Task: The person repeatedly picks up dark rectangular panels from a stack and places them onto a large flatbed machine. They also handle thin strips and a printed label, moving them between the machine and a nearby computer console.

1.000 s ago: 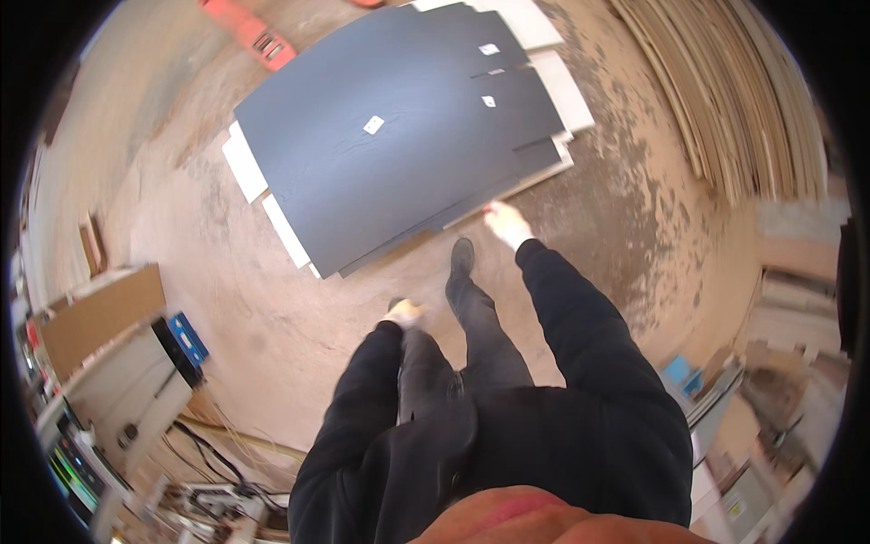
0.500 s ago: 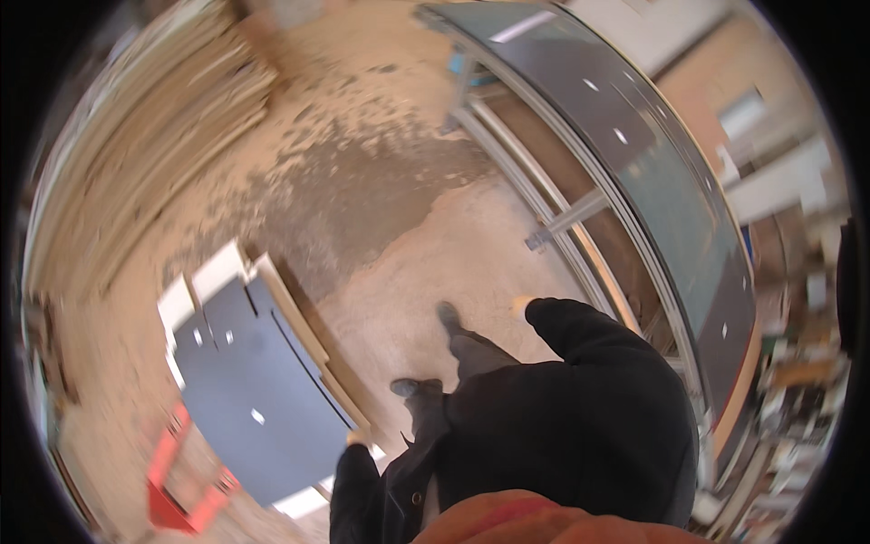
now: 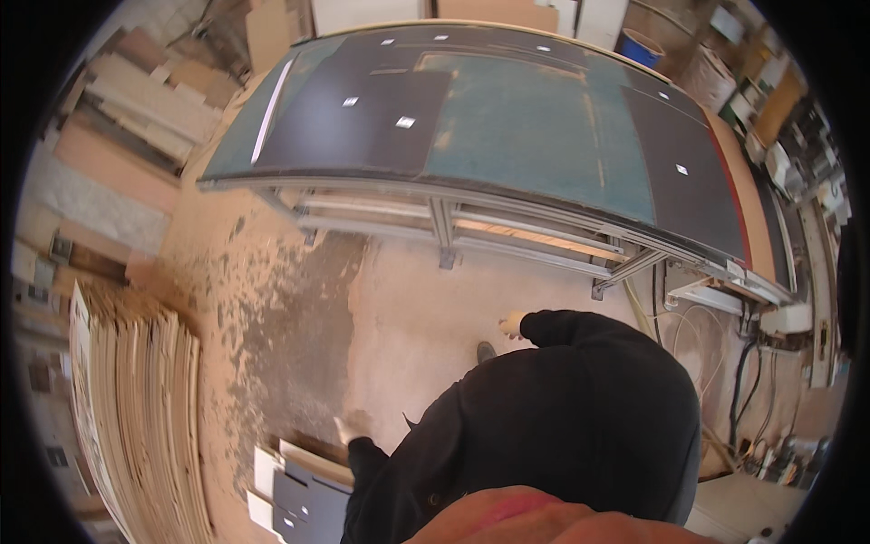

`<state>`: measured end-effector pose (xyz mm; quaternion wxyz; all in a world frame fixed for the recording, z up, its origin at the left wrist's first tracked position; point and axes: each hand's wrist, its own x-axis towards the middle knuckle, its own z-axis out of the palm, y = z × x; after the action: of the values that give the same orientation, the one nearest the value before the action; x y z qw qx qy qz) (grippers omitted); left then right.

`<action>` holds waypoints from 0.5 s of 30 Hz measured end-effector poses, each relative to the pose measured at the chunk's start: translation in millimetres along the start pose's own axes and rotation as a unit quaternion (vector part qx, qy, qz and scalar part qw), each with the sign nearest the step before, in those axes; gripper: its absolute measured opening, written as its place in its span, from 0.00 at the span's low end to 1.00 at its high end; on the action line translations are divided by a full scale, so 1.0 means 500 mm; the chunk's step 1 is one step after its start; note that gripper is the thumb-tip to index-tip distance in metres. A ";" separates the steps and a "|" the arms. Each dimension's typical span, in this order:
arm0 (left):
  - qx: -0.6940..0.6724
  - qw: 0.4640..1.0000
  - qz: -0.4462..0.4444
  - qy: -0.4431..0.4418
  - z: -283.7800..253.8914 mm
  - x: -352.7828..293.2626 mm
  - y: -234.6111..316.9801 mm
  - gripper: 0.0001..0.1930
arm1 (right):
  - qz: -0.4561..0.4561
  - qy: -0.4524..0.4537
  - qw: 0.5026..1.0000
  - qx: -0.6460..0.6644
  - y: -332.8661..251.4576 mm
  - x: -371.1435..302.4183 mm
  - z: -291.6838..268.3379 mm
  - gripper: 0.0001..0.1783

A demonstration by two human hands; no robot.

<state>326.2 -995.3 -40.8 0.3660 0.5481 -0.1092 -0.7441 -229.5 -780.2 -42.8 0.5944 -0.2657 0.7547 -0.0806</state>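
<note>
My left hand (image 3: 354, 426), in a pale glove, hangs low over the floor near the stacked dark panels (image 3: 313, 494). Its fingers are apart and nothing shows in them. My right hand (image 3: 512, 325), gloved in the same pale colour with greyish fingertips, is held out over the floor in front of me. It looks loosely open and touches nothing. Ahead stands a long worktable (image 3: 535, 136) with a green top on a metal frame. Dark flat panels (image 3: 362, 113) with small white labels lie on it, apart from both hands.
Upright wooden boards (image 3: 145, 390) stand packed together at the left. More boards (image 3: 136, 100) lean at the far left. A blue bin (image 3: 641, 48) is behind the table. Cables and hoses (image 3: 739, 381) hang down to the floor at the right. Debris is scattered across the floor.
I have turned to the right, so the worktable now lies across the front. The stacked panels have slid toward the lower edge, and my left hand is away from them.
</note>
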 end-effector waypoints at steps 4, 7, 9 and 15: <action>0.157 0.980 0.122 -0.031 0.339 0.133 0.233 0.26 | -0.003 0.039 0.999 -0.018 0.023 -0.016 -0.210 0.27; 0.298 0.938 0.152 -0.089 0.538 0.234 0.291 0.22 | -0.040 0.118 0.992 -0.005 0.072 0.032 -0.293 0.23; 0.340 0.926 0.072 -0.149 0.636 0.310 0.246 0.22 | -0.030 0.178 0.980 -0.080 0.111 0.079 -0.317 0.21; 0.716 0.659 -0.060 -0.223 0.885 0.366 -0.179 0.18 | -0.080 0.142 0.980 -0.117 0.112 0.097 -0.238 0.21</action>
<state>-132.4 -1159.3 -59.9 -0.2199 0.4637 -0.6533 -0.5567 -365.8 -780.0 -75.4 0.4373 -0.3785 0.8122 -0.0760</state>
